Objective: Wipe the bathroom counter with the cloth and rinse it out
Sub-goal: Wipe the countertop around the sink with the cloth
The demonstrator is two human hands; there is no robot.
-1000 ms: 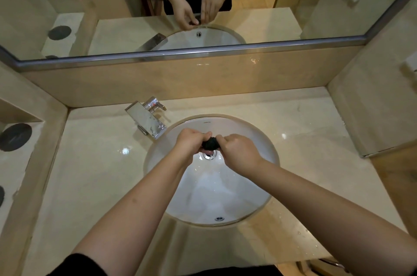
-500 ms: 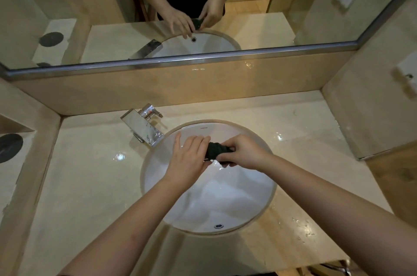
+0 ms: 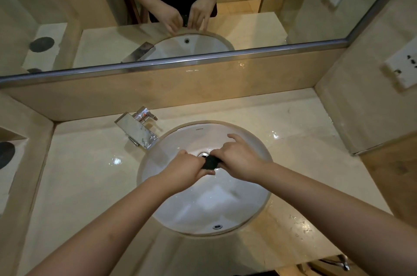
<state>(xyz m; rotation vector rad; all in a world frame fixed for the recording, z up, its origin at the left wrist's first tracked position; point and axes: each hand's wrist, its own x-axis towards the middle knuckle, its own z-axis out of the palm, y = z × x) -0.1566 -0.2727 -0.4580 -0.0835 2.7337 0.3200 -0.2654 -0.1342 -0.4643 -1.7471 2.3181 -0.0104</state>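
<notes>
A small dark cloth (image 3: 210, 162), rolled into a tight wad, is held between both hands over the white oval sink (image 3: 246, 208), just in front of the drain. My left hand (image 3: 184, 168) grips its left end with fingers curled round it. My right hand (image 3: 237, 161) grips the right end, with the index finger sticking out toward the back of the bowl. Most of the cloth is hidden inside the two fists. No water runs from the chrome faucet (image 3: 137, 128).
The beige stone counter (image 3: 85, 176) surrounds the sink and shines wet, with droplets at the front right. A mirror (image 3: 259, 5) runs along the back above a stone backsplash. A side wall with a socket plate (image 3: 404, 68) closes the right; a lower ledge lies left.
My left hand had opened flat beside the cloth half a second ago; now it has closed round the cloth's left end again. Both hands shifted slightly right over the drain.
</notes>
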